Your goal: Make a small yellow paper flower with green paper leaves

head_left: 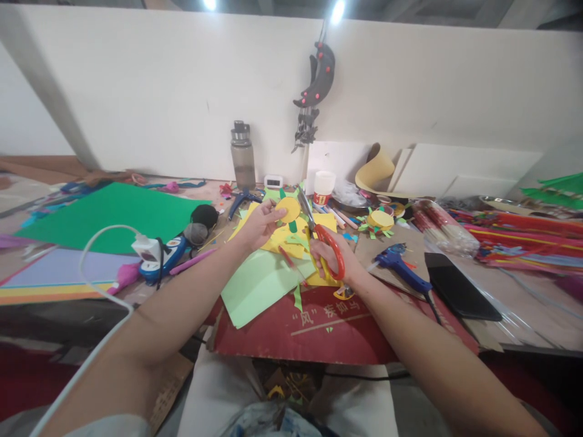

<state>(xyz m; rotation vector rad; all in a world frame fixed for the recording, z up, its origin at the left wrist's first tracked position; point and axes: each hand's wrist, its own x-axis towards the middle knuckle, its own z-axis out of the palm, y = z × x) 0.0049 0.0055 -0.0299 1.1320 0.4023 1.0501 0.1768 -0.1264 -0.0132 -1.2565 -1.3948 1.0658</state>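
Between the thumb and fingers of my left hand (261, 226) is a yellow paper circle (289, 210) with small green paper pieces at its edge. My right hand (326, 255) grips scissors (336, 246) with red and yellow handles. Their blades point up and away, close beside the circle's right edge; whether they touch it I cannot tell. Beneath both hands lie yellow paper scraps and a pale green sheet (259, 285), on a red board (300, 334) with printed characters. To the right sits a similar yellow disc (381, 220) with green pieces around it.
A blue glue gun (403, 268) and a black phone (460, 288) lie at right. Behind stand a grey bottle (243, 158) and a paper cup (323, 185). At left are a large green sheet (122, 215) and a power strip (166, 258) with a white cable near my left arm.
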